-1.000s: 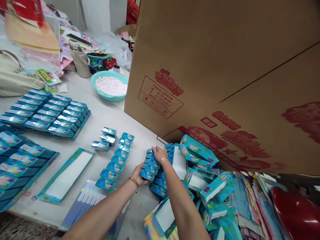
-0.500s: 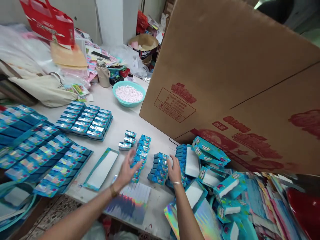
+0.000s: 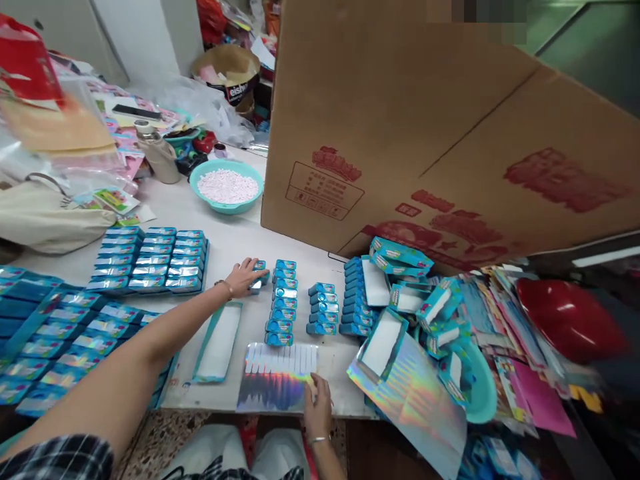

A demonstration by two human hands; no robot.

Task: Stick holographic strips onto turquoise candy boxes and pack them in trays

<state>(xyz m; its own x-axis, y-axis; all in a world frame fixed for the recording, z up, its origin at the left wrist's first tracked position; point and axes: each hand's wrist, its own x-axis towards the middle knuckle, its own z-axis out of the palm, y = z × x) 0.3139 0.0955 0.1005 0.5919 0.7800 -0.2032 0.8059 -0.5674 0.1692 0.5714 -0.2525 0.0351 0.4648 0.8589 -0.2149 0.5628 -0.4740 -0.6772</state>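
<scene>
Small blue boxes (image 3: 257, 285) lie at the table's middle, with my left hand (image 3: 243, 277) closed over them, its fingertips partly hiding them. To the right of that hand stands a column of similar blue boxes (image 3: 284, 303), and beyond it a shorter column (image 3: 323, 308). My right hand (image 3: 319, 403) is low at the front edge, thumb and fingers loosely curled and apart, with nothing visible in it. It rests at the right edge of a shiny holographic sheet (image 3: 273, 387) with slits along its top. A shallow blue tray with a white inside (image 3: 219, 343) lies left of the sheet.
A large cardboard carton (image 3: 350, 100) stands at the back right. Blue trays packed with boxes (image 3: 150, 263) fill the left. Empty trays (image 3: 400, 257) and another holographic sheet (image 3: 415, 407) pile up at right. A turquoise bowl of white pellets (image 3: 226, 187) sits behind.
My left hand has moved from the longer box column to the small boxes at its left. My right hand has left the shorter column for the sheet's edge. The view has shifted.
</scene>
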